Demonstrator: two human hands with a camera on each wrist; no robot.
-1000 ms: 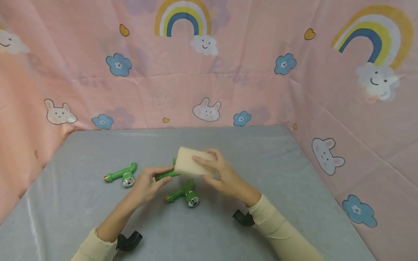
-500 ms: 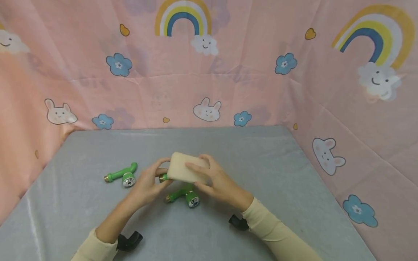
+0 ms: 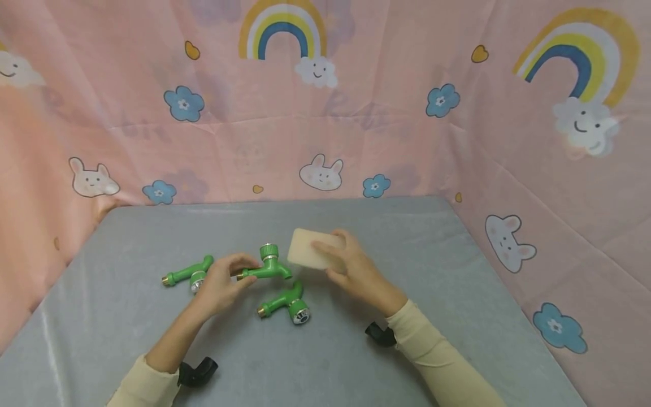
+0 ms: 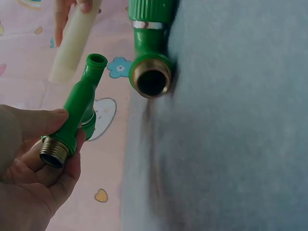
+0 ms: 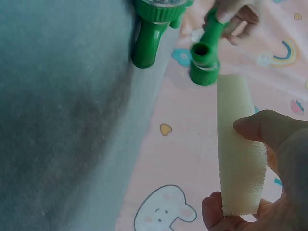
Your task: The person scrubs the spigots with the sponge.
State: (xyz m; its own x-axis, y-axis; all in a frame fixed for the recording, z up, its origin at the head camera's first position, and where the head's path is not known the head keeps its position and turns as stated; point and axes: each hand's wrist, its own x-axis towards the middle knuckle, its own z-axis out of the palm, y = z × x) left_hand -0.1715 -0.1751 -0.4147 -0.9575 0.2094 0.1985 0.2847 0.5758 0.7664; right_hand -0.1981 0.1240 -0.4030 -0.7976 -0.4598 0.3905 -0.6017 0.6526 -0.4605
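My left hand [image 3: 224,282] pinches a green tap [image 3: 267,270] near its brass threaded end, thumb on one side and fingers on the other. In the left wrist view that tap [image 4: 79,106] is held off the table, its open spout pointing away from the palm. A cream sponge block [image 3: 310,249] is gripped by my right hand [image 3: 356,268], just right of the tap and apart from it. The right wrist view shows the sponge [image 5: 238,154] edge-on between thumb and fingers. Below the held tap lies a second green tap [image 3: 287,303] on the table.
Another green tap [image 3: 188,272] lies at the left, partly behind my left hand. The grey-covered table [image 3: 325,362] meets a pink printed curtain [image 3: 224,135] at the back and sides. Black curved pieces [image 3: 198,372] show by each wrist.
The sponge first moves left over the held tap, covering most of it, then draws back right. The held tap now shows fully, its round handle upward.
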